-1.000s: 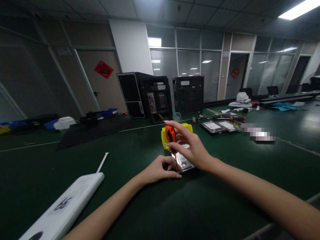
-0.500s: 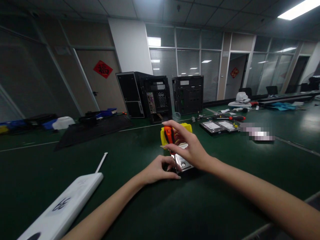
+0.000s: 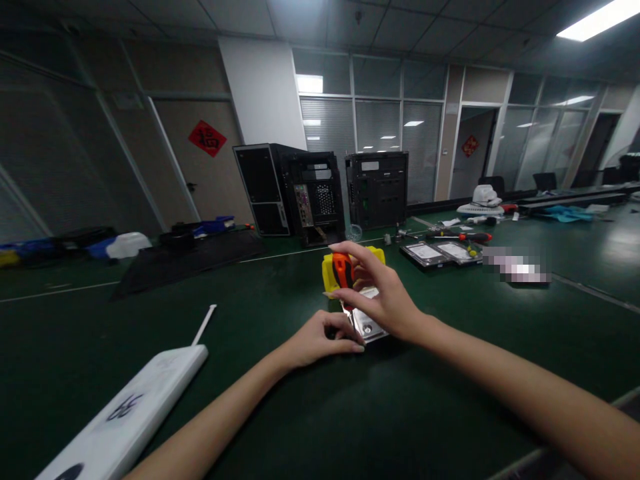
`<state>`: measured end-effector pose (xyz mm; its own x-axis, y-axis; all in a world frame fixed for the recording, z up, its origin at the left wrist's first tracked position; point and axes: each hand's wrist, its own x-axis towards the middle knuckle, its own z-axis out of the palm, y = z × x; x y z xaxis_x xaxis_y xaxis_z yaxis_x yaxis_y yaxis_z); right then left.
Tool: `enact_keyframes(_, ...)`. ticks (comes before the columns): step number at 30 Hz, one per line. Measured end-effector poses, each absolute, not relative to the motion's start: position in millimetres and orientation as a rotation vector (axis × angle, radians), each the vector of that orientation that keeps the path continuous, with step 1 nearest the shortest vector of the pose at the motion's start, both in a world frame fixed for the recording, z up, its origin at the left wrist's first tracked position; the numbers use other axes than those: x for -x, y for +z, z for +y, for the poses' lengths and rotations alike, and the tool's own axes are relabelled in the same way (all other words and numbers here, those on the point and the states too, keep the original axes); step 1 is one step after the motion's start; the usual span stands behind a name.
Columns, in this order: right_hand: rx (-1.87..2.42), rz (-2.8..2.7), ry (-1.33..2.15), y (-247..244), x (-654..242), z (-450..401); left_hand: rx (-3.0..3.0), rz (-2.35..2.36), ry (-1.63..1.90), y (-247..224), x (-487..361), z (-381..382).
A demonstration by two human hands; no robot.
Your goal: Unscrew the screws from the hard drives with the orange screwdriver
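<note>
A ceiling panel [image 3: 603, 19] glares at far right over a dim room; the green tabletop [image 3: 617, 243] catches pale sheen there (one patch [image 3: 520, 266] is pixelated), while wide-angle distortion tilts the far-left partition [image 3: 45, 153].

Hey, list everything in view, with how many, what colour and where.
Held screwdriver: one, orange and black, centre.
Near drive: one, silver, beside the held screwdriver.
Yellow object: one, yellow, behind near drive.
Far drives: two, silver and black, right of centre.
Loose screwdriver: at least one, red and black, behind far drives.
Computer cases: three, black, back centre.
Marked device: one, white, front left.
Mat: one, black, back left.
Blurred item: one, pinkish, right of far drives.
Clutter: many, mixed colours, back left and right.
Table: one, dark green, foreground.
Door signs: two, red, background.
Left hand: one, bare, at near drive's corner.
Right hand: one, bare, gripping held screwdriver.
</note>
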<state>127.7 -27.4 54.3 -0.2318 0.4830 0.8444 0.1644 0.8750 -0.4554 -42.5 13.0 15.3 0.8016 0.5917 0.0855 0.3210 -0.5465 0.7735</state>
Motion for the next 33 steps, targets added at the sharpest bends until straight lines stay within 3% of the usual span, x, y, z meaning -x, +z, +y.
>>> enact_keyframes(33,0.547,-1.761,0.389,51.8,-127.1,-27.3,-2.198,0.639,0.422,15.8,44.1,14.5)
